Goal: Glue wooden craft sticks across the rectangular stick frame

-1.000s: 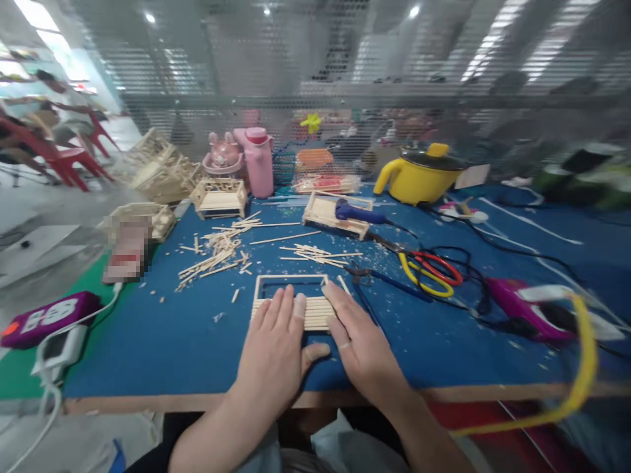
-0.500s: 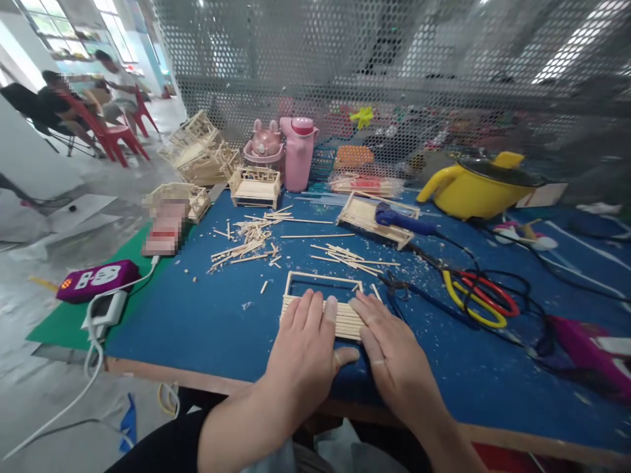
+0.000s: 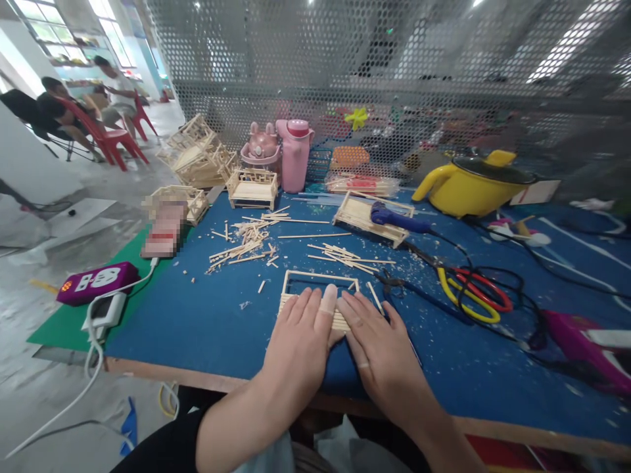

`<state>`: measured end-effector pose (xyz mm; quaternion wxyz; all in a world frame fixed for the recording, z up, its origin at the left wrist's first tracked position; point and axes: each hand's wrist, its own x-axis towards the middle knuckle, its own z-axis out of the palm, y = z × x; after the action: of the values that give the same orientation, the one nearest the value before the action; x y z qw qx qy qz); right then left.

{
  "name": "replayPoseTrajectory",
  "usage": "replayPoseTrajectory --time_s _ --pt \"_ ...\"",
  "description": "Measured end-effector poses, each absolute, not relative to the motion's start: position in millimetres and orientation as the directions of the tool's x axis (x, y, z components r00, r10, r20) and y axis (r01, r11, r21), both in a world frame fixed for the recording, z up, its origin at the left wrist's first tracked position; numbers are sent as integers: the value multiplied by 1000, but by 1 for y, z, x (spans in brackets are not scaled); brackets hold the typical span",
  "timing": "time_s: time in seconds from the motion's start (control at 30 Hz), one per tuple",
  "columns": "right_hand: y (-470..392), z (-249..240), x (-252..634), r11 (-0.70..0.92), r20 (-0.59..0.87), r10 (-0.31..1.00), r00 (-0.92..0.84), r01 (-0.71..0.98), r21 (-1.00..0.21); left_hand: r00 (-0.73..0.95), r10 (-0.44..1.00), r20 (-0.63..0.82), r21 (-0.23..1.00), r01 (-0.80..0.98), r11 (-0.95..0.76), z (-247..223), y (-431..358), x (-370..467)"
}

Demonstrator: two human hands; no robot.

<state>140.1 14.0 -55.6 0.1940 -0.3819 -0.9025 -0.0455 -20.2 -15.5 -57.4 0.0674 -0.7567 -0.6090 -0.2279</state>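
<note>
A small wooden stick frame (image 3: 323,275) lies on the blue mat, its near part covered by a panel of sticks (image 3: 340,322) set side by side. Flat on the left of that panel rests my left hand (image 3: 298,341), its fingers stretched forward and a pale wrap on one fingertip. My right hand (image 3: 382,345) lies over the right part, fingers extended and wraps on some of them. Both hands are open and nearly meet in the middle, hiding most of the panel. One loose stick (image 3: 374,297) sits just beyond the right fingers.
Loose sticks (image 3: 244,243) lie scattered ahead. A blue glue gun (image 3: 399,218) rests on a small wooden bed-like piece (image 3: 355,213). Pliers (image 3: 394,282), scissors (image 3: 473,295) and black cables are at right. A yellow pot (image 3: 473,187) and pink bottle (image 3: 296,157) stand behind.
My right hand has shifted left across the stick panel, closer to my left hand, and covers more of it. The left hand stays pressed in nearly the same place.
</note>
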Motion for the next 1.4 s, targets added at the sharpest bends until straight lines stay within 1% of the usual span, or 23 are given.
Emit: replayPoseTrajectory --time_s 0.1,0.17,0.2,0.27,0.3,0.33,0.4,0.47,0.6,0.8,0.93,1.0,1.03,1.1,1.17,1.23,1.3,1.4 --pt "15 -56 140 694 363 683 -634 718 -55 174 890 421 255 919 -300 -47 -21 -28" --pt "16 -57 140 690 363 684 -633 722 -40 172 889 425 348 875 -336 -40 -30 -40" --pt "16 -57 140 690 369 681 -633 723 -35 120 889 441 405 858 -316 -38 -35 -48" --pt "15 -57 140 697 383 673 -633 716 -40 -109 883 456 536 826 -175 -40 -41 -64" --pt "15 -56 140 703 390 667 -635 710 -46 -209 875 436 593 799 -104 -43 -43 -70" --pt "15 -56 141 709 394 662 -637 703 -54 -264 878 400 637 769 -59 -47 -43 -75" --pt "14 -55 141 718 404 654 -639 692 -68 -288 897 336 686 727 -23 -56 -41 -79" --pt "13 -54 140 722 412 652 -637 688 -79 -252 918 307 701 712 -38 -62 -37 -78" --pt "11 -53 140 723 419 650 -634 685 -87 -201 933 300 695 715 -69 -62 -32 -72" --pt "9 -51 139 683 441 684 -580 722 -111 -167 930 327 639 765 -87 -58 -33 -75" --pt "8 -53 136 697 481 674 -561 698 -163 -182 926 331 648 757 -83 -59 -33 -73" --pt "7 -55 135 684 519 687 -509 694 -225 -200 928 315 668 742 -66 -60 -34 -71" --pt "5 -57 135 665 540 705 -460 694 -277 -206 929 307 675 735 -59 -60 -34 -71" --pt "3 -60 135 608 553 761 -339 671 -425 -211 930 300 681 730 -54 -61 -35 -71" --pt "1 -63 135 536 516 825 -232 611 -582 -213 930 300 679 732 -51 -61 -35 -72" --pt "0 -64 136 474 456 872 -177 539 -696 -214 931 295 675 737 -45 -62 -35 -73" --pt "1 -65 137 436 409 897 -169 494 -752 -213 934 288 669 743 -37 -62 -35 -74" --pt "1 -65 138 446 393 894 -213 498 -743 -213 935 284 665 746 -32 -61 -35 -74"
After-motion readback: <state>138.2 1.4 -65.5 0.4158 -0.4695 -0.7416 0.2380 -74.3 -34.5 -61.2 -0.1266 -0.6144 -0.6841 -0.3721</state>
